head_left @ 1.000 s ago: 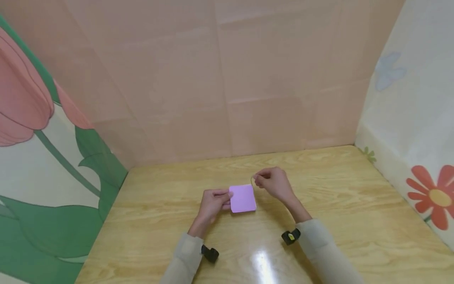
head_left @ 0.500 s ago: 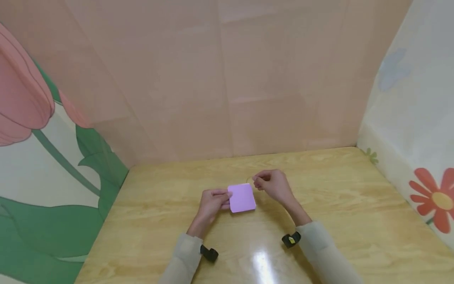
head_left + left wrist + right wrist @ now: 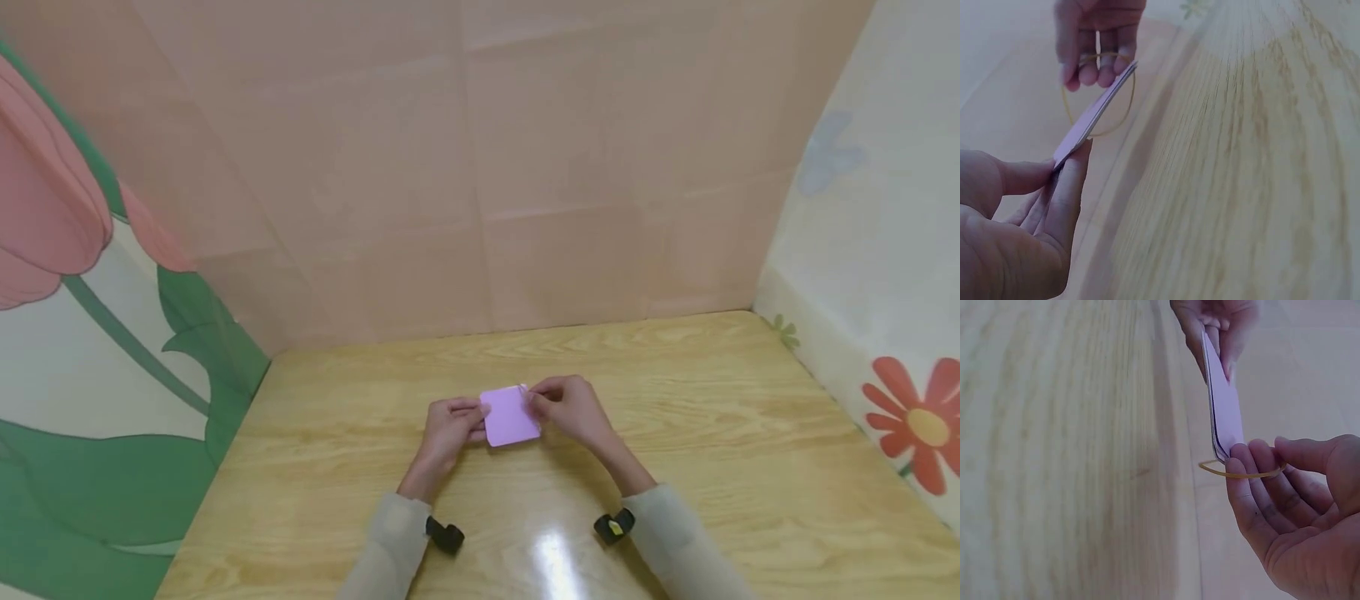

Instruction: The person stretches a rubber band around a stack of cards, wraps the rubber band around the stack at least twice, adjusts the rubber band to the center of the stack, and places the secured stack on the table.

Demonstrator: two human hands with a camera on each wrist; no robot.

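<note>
Behind the wooden tabletop (image 3: 300,500), a pink wall (image 3: 375,192) stands at twelve o'clock. From the left, a big painted tulip (image 3: 45,192) is at ten o'clock. Next, at nine o'clock from the pink stack (image 3: 512,417), is the left hand (image 3: 446,433). Its grip pinches the stack's edge between thumb and fingers. That is only one edge, so a hard push from the other side might tip the stack or make its layers slide. The stack is between both hands. At its one o'clock corner is a thin yellow band (image 3: 1244,476); I can't tell how much of the corner is inside the loop. If it's just a little, the band might slip off. At three o'clock, the right hand (image 3: 576,408) has the band in its grip. Letting go too soon might make it ping away.
</note>
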